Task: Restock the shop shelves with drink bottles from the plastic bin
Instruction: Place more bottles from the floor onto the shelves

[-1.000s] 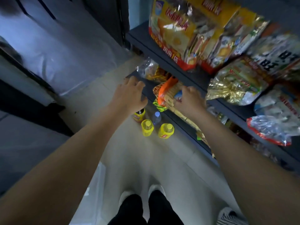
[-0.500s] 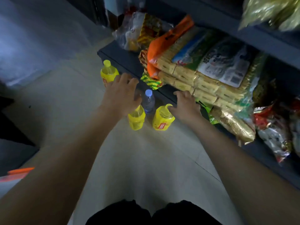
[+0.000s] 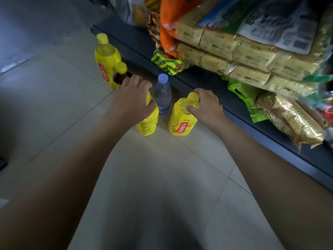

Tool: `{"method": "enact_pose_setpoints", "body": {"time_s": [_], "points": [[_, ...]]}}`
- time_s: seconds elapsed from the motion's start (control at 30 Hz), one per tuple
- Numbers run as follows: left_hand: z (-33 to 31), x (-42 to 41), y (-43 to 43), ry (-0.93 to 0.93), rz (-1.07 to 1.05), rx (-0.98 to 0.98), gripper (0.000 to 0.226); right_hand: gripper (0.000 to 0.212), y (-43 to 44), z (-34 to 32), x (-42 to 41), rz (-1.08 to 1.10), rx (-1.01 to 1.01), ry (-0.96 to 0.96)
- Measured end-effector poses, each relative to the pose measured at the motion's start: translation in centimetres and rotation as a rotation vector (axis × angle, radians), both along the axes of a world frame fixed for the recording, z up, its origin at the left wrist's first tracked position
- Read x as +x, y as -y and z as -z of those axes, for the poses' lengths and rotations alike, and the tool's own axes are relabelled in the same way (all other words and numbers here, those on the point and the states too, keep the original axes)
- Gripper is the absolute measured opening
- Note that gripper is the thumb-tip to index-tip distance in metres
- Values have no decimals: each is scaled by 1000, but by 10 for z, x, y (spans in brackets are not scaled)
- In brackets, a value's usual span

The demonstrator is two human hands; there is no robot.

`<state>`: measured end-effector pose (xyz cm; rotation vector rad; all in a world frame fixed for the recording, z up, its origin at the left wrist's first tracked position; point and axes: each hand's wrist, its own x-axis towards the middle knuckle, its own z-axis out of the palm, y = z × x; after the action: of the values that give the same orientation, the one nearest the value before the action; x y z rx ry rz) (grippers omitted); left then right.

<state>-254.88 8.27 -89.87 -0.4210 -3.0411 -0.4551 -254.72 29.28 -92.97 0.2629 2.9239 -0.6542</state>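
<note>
Compared with half a second back, the view has dropped in closer and both hands have landed. The right hand [image 3: 207, 105] was only beside the right yellow bottle [image 3: 181, 121] then, and now it's on it. The left hand [image 3: 133, 98] was hovering above the left yellow bottle [image 3: 146, 123] and now sits on its top. A dark bottle [image 3: 120, 76] with a yellow cap has also come into view next to the tall yellow bottle [image 3: 106, 55].

Grip-wise, the right thumb and fingers are curled round the neck just under the cap. The left grip is clamped over the top, hiding the cap, with the thumb on the bottle's shoulder.

All five bottles stand upright on the floor [image 3: 54, 109], just in front of the bottom shelf [image 3: 133, 42]. The water bottle [image 3: 163, 94] (pale blue cap) stands between the two held ones, a bit further back.

The right bottle has a red panel with white characters, looks like 冰糖雪梨. The tall one has a red strip, too blurry to read. Same for the noodle packs [image 3: 234, 49] and the green-and-yellow packet [image 3: 167, 63] on the shelf.
</note>
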Motion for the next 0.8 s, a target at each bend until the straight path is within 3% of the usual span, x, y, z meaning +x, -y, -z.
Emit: {"method": "enact_pose_setpoints", "body": {"time_s": [0.17, 0.43, 0.7, 0.8], "points": [[6, -8, -1, -18, 9, 24, 46, 52, -4, 12, -10, -16, -12, -25], [15, -9, 0, 8, 21, 32, 46, 42, -5, 24, -8, 118, -473, -93], [4, -14, 4, 24, 15, 36, 60, 34, 0, 28, -6, 224, -630, -134], [-6, -16, 5, 27, 14, 21, 55, 28, 1, 21, -3, 270, -684, -154]]}}
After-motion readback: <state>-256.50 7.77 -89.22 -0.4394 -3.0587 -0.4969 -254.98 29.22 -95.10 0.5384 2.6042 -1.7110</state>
